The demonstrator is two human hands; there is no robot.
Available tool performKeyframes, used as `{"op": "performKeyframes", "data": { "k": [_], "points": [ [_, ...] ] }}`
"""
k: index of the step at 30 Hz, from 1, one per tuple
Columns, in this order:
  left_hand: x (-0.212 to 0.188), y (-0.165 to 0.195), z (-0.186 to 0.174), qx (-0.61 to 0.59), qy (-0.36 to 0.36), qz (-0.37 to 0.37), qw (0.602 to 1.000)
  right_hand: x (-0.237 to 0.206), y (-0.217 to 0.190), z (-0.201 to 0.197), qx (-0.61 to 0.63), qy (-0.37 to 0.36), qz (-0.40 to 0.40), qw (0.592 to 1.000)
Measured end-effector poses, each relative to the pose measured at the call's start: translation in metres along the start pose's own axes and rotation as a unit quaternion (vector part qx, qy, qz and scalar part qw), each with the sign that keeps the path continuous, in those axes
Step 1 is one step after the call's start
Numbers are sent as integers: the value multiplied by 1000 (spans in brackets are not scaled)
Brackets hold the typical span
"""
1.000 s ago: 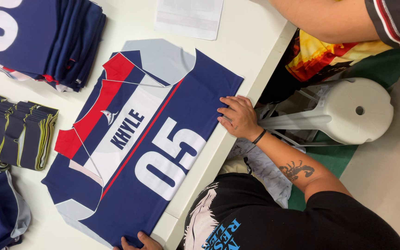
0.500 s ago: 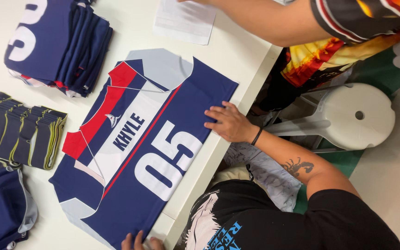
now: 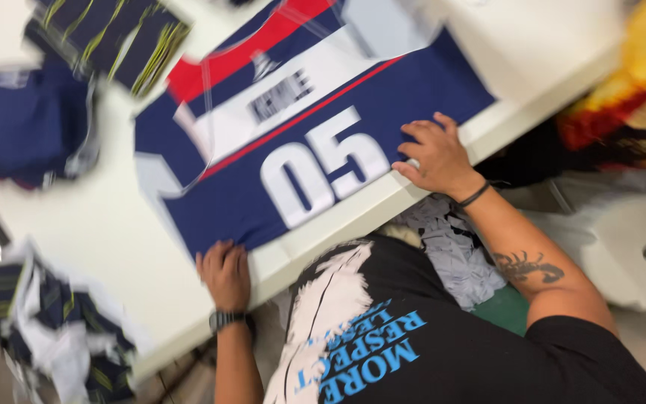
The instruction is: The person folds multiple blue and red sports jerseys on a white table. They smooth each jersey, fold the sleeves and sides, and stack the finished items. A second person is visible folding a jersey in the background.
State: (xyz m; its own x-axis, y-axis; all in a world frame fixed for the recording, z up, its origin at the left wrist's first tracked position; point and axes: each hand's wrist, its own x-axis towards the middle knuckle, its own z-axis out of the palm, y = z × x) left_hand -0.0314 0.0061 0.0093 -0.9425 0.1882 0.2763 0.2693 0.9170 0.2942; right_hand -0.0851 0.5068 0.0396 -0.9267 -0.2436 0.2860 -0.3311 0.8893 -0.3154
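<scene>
A navy jersey point(image 3: 413, 82) with a red and white band and a large white number lies flat on the white table point(image 3: 99, 239). My left hand point(image 3: 226, 273) curls its fingers over the jersey's near corner at the table's front edge. Resting on the hem further right is my right hand point(image 3: 435, 153), fingers spread and a dark band on its wrist. The whole view is blurred by motion.
Folded navy garments point(image 3: 24, 135) lie to the left. Dark folded pieces with yellow-green stripes point(image 3: 106, 37) sit at the top left, and more of them point(image 3: 54, 337) are heaped at the lower left. A white stool point(image 3: 637, 254) stands beside me. Another person's bright clothing point(image 3: 637, 90) shows upper right.
The view has swung sharply and moved closer, so the jersey now fills the top. My left hand has come fully into view on the jersey's corner. My right hand stays on the hem.
</scene>
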Motion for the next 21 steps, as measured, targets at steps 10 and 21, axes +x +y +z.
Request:
{"op": "performKeyframes", "data": {
  "k": [10,21],
  "points": [
    [12,6,-21,-59,41,-65,995,87,-203,73,154,-79,-282,944],
    [9,-2,-9,-57,95,-52,993,58,-89,58,-8,39,-176,984]
  ]
}}
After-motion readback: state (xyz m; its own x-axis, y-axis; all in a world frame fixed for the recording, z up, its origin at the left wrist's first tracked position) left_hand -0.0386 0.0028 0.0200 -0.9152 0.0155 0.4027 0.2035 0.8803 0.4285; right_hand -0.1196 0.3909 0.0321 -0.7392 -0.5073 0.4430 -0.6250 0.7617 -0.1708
